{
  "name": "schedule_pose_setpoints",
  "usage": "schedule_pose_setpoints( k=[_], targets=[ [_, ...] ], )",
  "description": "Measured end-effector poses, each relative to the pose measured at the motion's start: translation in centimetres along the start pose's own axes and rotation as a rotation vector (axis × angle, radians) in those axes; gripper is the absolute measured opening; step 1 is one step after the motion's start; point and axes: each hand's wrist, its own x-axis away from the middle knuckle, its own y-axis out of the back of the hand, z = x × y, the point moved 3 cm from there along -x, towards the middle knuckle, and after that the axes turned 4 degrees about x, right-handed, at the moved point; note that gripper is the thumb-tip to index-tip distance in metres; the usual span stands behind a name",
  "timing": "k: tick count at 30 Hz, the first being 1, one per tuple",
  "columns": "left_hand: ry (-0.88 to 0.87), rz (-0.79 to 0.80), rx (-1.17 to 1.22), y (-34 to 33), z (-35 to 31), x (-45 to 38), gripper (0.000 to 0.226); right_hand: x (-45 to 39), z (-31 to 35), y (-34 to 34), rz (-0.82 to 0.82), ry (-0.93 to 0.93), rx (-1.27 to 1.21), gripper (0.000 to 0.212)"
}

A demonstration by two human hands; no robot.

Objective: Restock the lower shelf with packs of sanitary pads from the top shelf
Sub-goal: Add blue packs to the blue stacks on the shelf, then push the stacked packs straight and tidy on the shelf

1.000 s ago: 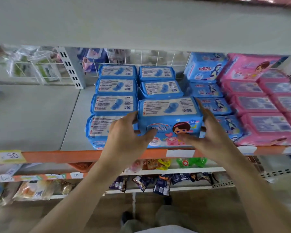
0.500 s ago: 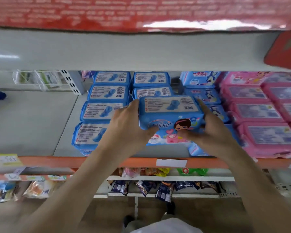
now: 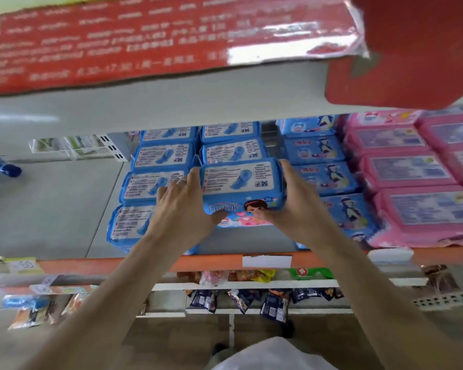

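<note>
A blue pack of sanitary pads [image 3: 241, 186] with a cartoon girl on its front is held between both hands over the grey lower shelf [image 3: 64, 209]. My left hand [image 3: 183, 209] grips its left end, thumb under the front. My right hand [image 3: 294, 206] grips its right end. Behind it stand more blue packs of the same kind [image 3: 231, 152], and a second column of them [image 3: 155, 182] sits to the left. A bare strip of shelf lies in front of the held pack.
Darker blue packs [image 3: 324, 174] and pink packs [image 3: 409, 172] fill the shelf to the right. A red carton [image 3: 145, 41] sits on the shelf above. The orange shelf edge [image 3: 211, 263] carries price tags. Snack packets [image 3: 251, 295] hang below.
Both hands have pushed the blue pack deeper onto the shelf, up against the packs behind. The view has tilted upward, showing more of the red carton above.
</note>
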Motion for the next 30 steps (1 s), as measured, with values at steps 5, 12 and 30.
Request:
schedule_pose_setpoints(
  k=[5, 12, 30],
  targets=[
    [-0.016, -0.03, -0.02, -0.7, 0.6, -0.1, 0.095, -0.5, 0.0, -0.8, 0.006, 0.009, 0.043, 0.078],
    [-0.021, -0.023, -0.091, -1.3, 1.4, -0.6, 0.102, -0.9, -0.2, -2.0, 0.031, -0.015, 0.027, 0.076],
    [-0.101, -0.041, -0.143, -2.5, 2.3, -1.8, 0.097, -1.9, -0.8, -3.3, 0.059, -0.107, 0.144, 0.077]
  ],
)
